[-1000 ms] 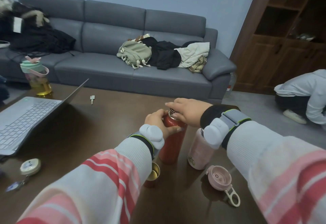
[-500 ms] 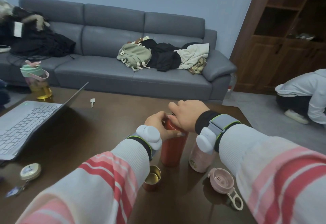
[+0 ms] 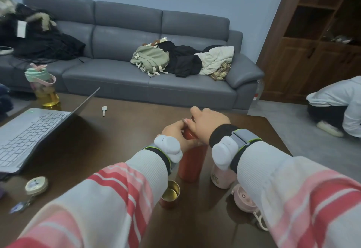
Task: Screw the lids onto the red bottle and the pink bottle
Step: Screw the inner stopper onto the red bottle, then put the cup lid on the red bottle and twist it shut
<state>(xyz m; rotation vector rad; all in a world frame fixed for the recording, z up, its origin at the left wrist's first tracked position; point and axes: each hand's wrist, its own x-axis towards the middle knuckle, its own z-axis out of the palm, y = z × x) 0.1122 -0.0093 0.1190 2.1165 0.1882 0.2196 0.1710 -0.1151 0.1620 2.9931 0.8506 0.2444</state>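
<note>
The red bottle (image 3: 192, 162) stands upright on the dark wooden table (image 3: 109, 146). My left hand (image 3: 175, 133) grips its neck from the left. My right hand (image 3: 208, 124) is closed over its top, hiding whatever lid piece sits there. The pink bottle (image 3: 221, 178) stands just right of it, mostly hidden behind my right wrist. Its pink lid (image 3: 245, 199) with a loop handle lies on the table in front of it. A red cup-shaped cap (image 3: 170, 194), gold inside, stands mouth up in front of the red bottle.
An open laptop (image 3: 29, 130) lies at the left. A green-lidded bottle (image 3: 42, 87) stands at the far left edge, a small key (image 3: 104, 110) mid-table, a round keyring tag (image 3: 36, 185) near left. Behind is a grey sofa (image 3: 136, 56). A person (image 3: 340, 107) crouches at right.
My right hand has turned on top of the red bottle, its wrist swinging inward and its fingers coming round toward the left hand. The left hand keeps its grip.
</note>
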